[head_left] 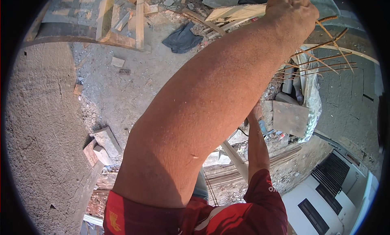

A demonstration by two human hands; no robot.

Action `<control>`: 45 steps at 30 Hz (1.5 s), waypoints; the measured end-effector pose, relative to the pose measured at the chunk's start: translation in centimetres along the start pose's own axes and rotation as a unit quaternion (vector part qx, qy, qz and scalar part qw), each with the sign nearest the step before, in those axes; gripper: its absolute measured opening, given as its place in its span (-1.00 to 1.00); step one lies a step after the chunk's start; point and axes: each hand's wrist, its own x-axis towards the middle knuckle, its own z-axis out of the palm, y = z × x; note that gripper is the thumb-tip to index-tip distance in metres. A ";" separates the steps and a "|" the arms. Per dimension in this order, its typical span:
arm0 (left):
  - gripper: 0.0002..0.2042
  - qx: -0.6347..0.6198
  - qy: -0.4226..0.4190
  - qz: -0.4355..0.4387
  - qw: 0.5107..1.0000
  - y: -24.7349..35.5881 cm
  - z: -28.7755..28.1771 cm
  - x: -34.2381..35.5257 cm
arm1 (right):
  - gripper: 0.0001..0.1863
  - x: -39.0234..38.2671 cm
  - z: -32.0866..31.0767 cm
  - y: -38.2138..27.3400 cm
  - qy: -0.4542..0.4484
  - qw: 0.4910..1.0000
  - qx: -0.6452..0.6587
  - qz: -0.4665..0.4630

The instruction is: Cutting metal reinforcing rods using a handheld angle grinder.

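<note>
Presently, the fingers of my left hand (291, 6) look bent inward at the upper edge of the view, just beside the rusty reinforcing rods (334, 42); whether they close around something, I cannot tell. My right hand (256, 114) is partly hidden behind my left forearm (203, 101), near a bluish object (263, 127), so I cannot say how wide its fingers are, nor if they hold this object. The rods are thin, brown and ribbed, and they cross one another to the right of my left wrist. Below them lie a flat, squarish grey slab (290, 118) and a crinkled whitish plastic sheet (312, 117), which carries green printing. A smooth, pale pole (236, 158) slants beside my right forearm (258, 149). My dark red shirt (266, 196) bears a yellow emblem (115, 221) and small white lettering.
</note>
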 end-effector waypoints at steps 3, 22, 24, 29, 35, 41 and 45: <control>-0.77 0.003 0.005 -0.006 1.000 0.2 0.4 -0.1 | -0.32 0.4 -0.1 0.8 0.000 1.000 0.003 0.003; -0.76 0.012 0.044 -0.007 0.999 0.3 1.0 -0.3 | -0.31 1.4 -0.1 1.2 -0.018 1.000 -0.021 0.004; -0.77 0.007 0.051 0.000 0.999 0.5 0.6 -0.2 | -0.31 1.4 0.2 1.6 -0.020 1.000 -0.018 0.000; -0.79 0.009 0.033 -0.007 0.999 0.1 0.6 -0.4 | -0.33 0.4 -0.1 0.3 0.010 1.000 0.015 -0.009; -0.77 0.012 0.025 -0.004 1.000 0.8 0.6 0.2 | -0.34 0.3 -0.2 0.1 0.002 1.000 -0.025 -0.018; -0.76 0.010 0.032 -0.014 0.999 0.3 0.9 -0.1 | -0.34 0.0 -0.7 -1.0 0.000 0.999 -0.026 0.020; -0.76 0.017 0.032 -0.014 0.999 0.4 1.0 0.1 | -0.33 0.8 -0.1 0.0 -0.008 0.999 -0.035 0.008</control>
